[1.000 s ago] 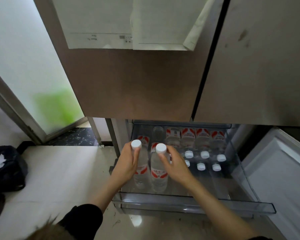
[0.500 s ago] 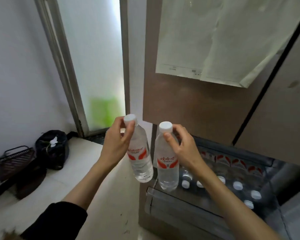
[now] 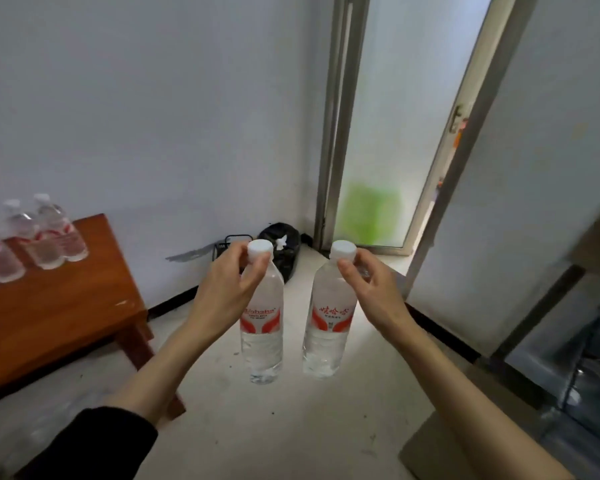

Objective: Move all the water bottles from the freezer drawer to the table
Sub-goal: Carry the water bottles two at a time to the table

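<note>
A wooden table (image 3: 59, 306) stands at the left against the white wall (image 3: 153, 98), with several water bottles (image 3: 54, 233) already upright on its top near the far edge. Between the table and the frosted glass door (image 3: 395, 133), a black bag (image 3: 279, 247) and a dark wire basket (image 3: 227, 245) sit on the floor in the corner. The left hand (image 3: 226, 292) pinches the left bottle (image 3: 262, 320) at its neck just under the white cap, fingers curled round it. The right hand (image 3: 371, 289) grips the right bottle (image 3: 328, 317) the same way. Both bottles hang upright over the pale floor (image 3: 291, 427), near each other but apart, well clear of the table. At the far right the freezer drawer (image 3: 582, 368) shows, blurred; its contents cannot be made out.
</note>
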A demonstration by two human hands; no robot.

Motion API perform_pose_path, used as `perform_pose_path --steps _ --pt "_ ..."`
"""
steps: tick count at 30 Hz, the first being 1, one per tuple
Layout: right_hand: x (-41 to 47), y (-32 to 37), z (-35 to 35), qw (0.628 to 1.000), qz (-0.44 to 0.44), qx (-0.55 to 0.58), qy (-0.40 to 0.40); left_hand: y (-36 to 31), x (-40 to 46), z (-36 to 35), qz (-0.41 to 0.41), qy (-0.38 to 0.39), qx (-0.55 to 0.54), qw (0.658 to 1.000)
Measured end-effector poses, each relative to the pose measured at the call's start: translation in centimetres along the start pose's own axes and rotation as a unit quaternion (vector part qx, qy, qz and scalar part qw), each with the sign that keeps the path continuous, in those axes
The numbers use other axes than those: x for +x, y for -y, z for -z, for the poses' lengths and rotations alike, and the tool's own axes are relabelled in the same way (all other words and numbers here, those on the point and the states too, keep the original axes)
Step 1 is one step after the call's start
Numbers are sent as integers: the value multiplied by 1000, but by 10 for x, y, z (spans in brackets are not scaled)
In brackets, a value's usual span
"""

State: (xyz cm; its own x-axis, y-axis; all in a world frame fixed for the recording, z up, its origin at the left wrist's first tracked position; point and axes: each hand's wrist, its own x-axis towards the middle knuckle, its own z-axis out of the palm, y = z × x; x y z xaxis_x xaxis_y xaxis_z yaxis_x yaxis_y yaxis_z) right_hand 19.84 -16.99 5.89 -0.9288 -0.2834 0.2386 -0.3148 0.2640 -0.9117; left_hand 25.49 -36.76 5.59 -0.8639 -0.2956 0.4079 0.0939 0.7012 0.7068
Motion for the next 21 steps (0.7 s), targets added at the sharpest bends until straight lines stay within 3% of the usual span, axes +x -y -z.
perform_pose_path --steps 9,21 --pt "55 42 -177 985 70 1 158 115 -10 132 97 -105 40 989" --pt "145 70 -374 949 137 -24 285 258 32 242 181 -149 94 967"
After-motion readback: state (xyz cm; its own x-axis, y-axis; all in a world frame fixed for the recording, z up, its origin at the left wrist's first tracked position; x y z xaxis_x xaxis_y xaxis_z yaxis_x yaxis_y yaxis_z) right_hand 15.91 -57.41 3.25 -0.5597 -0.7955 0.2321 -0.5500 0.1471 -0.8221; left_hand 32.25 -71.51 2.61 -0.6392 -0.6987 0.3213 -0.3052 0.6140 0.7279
